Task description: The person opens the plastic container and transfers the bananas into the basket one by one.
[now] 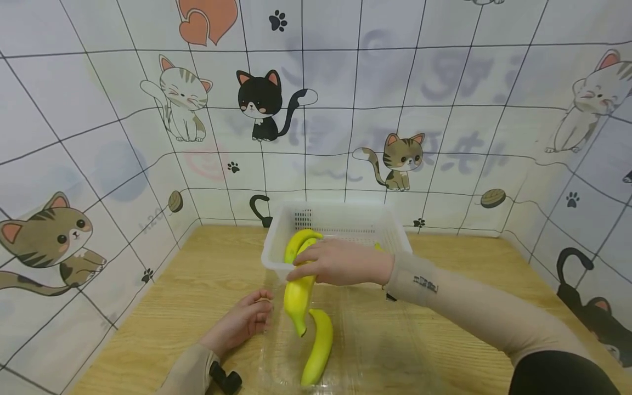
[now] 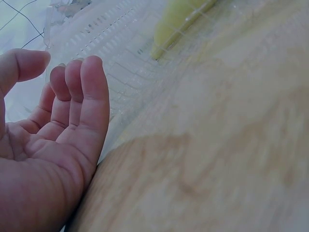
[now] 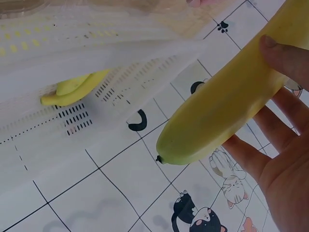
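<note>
My right hand (image 1: 340, 262) holds a yellow banana (image 1: 298, 302) over the front rim of a white plastic basket (image 1: 269, 259). In the right wrist view, thumb and fingers grip that banana (image 3: 217, 111) from both sides, and its dark-tipped end points free. More bananas (image 3: 79, 89) lie inside the basket, partly hidden by its wall and my hand. In front of the basket, a second banana (image 1: 320, 348) lies in a clear plastic container (image 1: 380, 345). Beside the container's left side, my left hand (image 1: 247, 318) rests with loosely curled fingers, holding nothing.
A wooden tabletop (image 1: 197, 269) lies under everything. White wall covering (image 1: 331, 120) with grid lines and cartoon cats encloses the back and both sides. The basket stands close to the back wall.
</note>
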`<state>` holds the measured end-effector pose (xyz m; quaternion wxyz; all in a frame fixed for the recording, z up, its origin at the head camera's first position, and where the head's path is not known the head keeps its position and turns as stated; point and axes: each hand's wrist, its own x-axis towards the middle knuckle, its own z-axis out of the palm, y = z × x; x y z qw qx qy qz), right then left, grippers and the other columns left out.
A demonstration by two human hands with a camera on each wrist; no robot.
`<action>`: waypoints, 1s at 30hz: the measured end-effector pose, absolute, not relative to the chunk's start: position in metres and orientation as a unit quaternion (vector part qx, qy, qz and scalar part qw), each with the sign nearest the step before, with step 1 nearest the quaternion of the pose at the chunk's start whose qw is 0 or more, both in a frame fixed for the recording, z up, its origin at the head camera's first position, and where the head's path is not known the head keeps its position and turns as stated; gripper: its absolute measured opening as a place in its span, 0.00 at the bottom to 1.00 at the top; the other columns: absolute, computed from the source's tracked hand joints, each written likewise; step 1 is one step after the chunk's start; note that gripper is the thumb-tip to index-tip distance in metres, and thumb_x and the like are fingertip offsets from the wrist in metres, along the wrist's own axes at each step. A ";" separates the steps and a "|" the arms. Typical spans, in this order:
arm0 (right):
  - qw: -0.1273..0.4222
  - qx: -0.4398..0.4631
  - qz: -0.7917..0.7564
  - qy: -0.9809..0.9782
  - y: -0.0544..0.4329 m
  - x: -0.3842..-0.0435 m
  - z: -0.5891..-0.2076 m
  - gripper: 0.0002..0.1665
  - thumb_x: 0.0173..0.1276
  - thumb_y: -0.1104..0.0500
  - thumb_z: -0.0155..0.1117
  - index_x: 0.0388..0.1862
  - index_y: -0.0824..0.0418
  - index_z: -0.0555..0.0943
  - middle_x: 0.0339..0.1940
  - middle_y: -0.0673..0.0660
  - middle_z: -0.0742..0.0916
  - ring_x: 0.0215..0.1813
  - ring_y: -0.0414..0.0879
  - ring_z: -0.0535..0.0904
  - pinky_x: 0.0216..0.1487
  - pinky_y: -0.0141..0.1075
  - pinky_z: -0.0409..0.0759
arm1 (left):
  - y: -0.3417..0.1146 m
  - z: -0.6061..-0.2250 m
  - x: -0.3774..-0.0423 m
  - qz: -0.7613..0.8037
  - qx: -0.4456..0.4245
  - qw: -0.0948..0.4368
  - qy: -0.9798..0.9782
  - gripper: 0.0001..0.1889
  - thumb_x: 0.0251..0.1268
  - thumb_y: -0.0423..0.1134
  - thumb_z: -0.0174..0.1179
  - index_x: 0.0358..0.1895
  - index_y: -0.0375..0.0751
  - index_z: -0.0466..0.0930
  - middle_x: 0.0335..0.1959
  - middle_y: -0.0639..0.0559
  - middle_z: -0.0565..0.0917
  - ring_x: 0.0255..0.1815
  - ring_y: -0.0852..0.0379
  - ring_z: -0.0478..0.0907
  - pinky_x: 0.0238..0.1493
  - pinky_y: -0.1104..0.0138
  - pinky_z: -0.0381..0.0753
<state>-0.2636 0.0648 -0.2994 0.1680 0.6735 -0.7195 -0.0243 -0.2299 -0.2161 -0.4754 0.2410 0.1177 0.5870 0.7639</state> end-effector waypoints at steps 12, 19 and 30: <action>0.148 0.662 -0.009 -0.735 0.069 -0.289 -0.298 0.27 0.61 0.63 0.71 0.59 0.49 0.79 0.55 0.51 0.82 0.52 0.45 0.80 0.53 0.35 0.77 | -0.217 -0.475 -0.226 0.768 0.108 0.243 0.582 0.06 0.75 0.34 0.47 0.50 0.45 0.64 0.31 0.54 0.74 0.30 0.62 0.75 0.36 0.68 0.79; 0.140 0.648 -0.007 -0.749 0.071 -0.302 -0.301 0.31 0.58 0.65 0.74 0.60 0.50 0.78 0.56 0.52 0.82 0.52 0.46 0.80 0.52 0.36 0.77 | -0.218 -0.476 -0.227 0.767 0.120 0.246 0.580 0.06 0.75 0.34 0.47 0.50 0.45 0.63 0.31 0.54 0.74 0.31 0.62 0.75 0.37 0.68 0.79; 0.139 0.629 -0.034 -0.764 0.071 -0.332 -0.305 0.31 0.59 0.65 0.72 0.62 0.51 0.77 0.58 0.56 0.81 0.55 0.50 0.79 0.54 0.39 0.77 | -0.217 -0.477 -0.229 0.768 0.131 0.241 0.578 0.06 0.75 0.33 0.46 0.49 0.46 0.63 0.31 0.55 0.74 0.31 0.62 0.75 0.36 0.68 0.79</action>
